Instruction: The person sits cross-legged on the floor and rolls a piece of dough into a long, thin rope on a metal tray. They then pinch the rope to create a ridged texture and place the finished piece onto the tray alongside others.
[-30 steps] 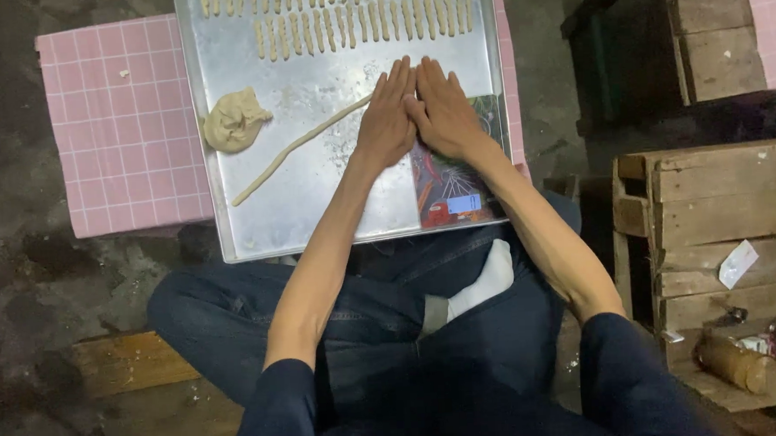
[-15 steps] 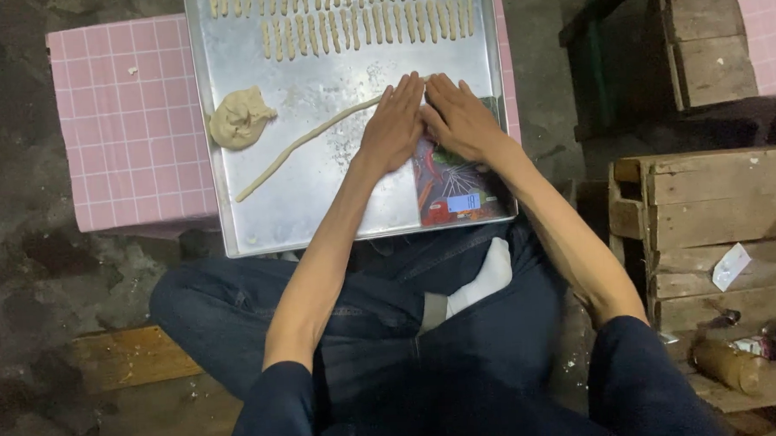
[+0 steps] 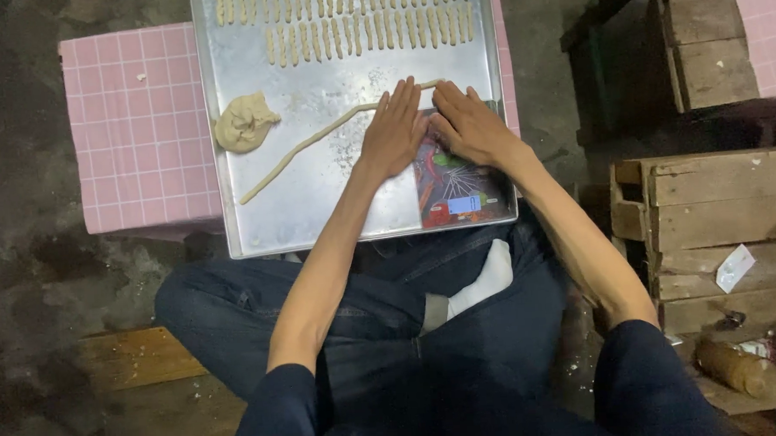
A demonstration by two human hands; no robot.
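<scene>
A metal baking tray (image 3: pixel 257 224) rests on a pink tiled surface (image 3: pixel 136 133) in front of my crossed legs. My left hand (image 3: pixel 395 129) and my right hand (image 3: pixel 469 125) lie flat side by side, palms down, on the right end of a long thin dough rope (image 3: pixel 302 148) that runs diagonally down-left across the tray. A lump of beige dough (image 3: pixel 244 122) sits at the tray's left side. Several short cut dough sticks (image 3: pixel 353 23) stand in rows along the far edge. A colourful printed sheet (image 3: pixel 457 193) lies under my right wrist.
Wooden crates (image 3: pixel 710 204) stand to the right, with a brown bottle (image 3: pixel 730 364) and a scrap of paper (image 3: pixel 735 268) lower down. A dark stool or bench (image 3: pixel 624 25) is at the upper right. The floor is dark and rough; a wooden plank (image 3: pixel 137 355) lies at lower left.
Both hands have slid back toward me along the tray, pressed flat on the rope's right end. The rope is slightly longer and its free end more curved.
</scene>
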